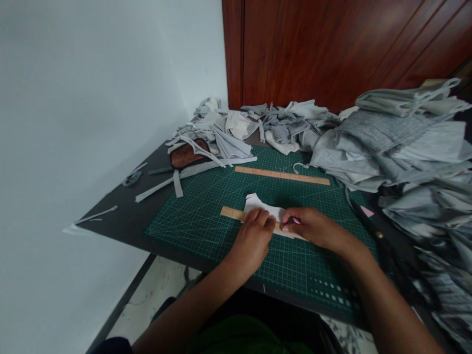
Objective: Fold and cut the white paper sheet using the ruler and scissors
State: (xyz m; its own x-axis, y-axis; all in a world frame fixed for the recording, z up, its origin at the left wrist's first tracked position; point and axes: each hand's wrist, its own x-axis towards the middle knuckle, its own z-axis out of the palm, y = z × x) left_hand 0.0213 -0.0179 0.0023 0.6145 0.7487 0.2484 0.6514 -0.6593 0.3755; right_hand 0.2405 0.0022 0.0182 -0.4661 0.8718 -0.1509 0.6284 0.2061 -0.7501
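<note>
While both hands press down, a ruler (236, 214) and paper piece (258, 204) are held on the mat (206, 221) | left hand (254, 231) flat, fingers together on ruler | right hand (308, 227) pinching something small, not made out, at ruler's edge | progress judged early: paper uncut | ruler axis left-right, slightly slanted | beyond grip: second ruler (282, 175), cloth heap (398, 142).

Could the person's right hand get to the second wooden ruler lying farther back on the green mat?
Probably yes. The far ruler lies bare on the cutting mat, with open mat between it and the right hand. Only the white paper piece sits nearby, low and flat.
</note>
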